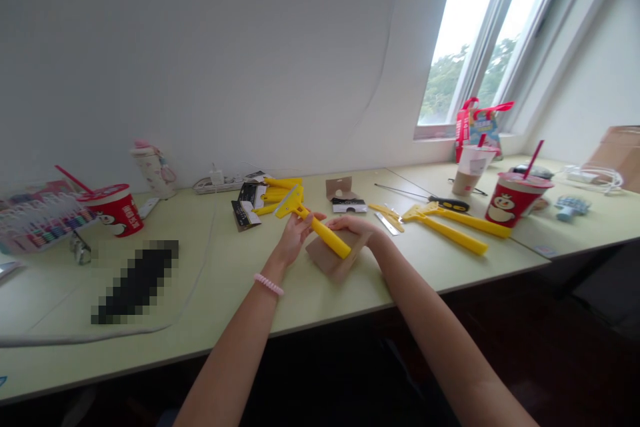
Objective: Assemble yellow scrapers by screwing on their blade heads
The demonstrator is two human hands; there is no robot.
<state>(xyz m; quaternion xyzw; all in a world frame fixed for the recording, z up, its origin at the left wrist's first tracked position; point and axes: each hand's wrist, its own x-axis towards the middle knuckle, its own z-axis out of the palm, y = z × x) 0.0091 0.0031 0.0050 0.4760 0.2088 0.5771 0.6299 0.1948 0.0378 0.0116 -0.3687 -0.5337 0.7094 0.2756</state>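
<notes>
A yellow scraper (327,237) with a wide head lies slantwise in front of me, its handle end over a folded brown cardboard sleeve (325,259). My left hand (294,239) is closed round the scraper's neck, just below the head. At the sleeve's top edge, my right hand (353,225) grips the cardboard; its fingers are partly hidden. More yellow scrapers (457,230) rest on the table to the right, beside thin yellow pieces (386,215) and a flat metal blade (389,224). Behind my hands stands an opened cardboard sleeve (340,190).
Packaged yellow scrapers (273,195) lie behind my left hand. A screwdriver (449,204) with a black handle is at the right. Red drink cups (515,203) stand on both sides. A white cable (203,267) crosses the left table, near a power strip (220,185).
</notes>
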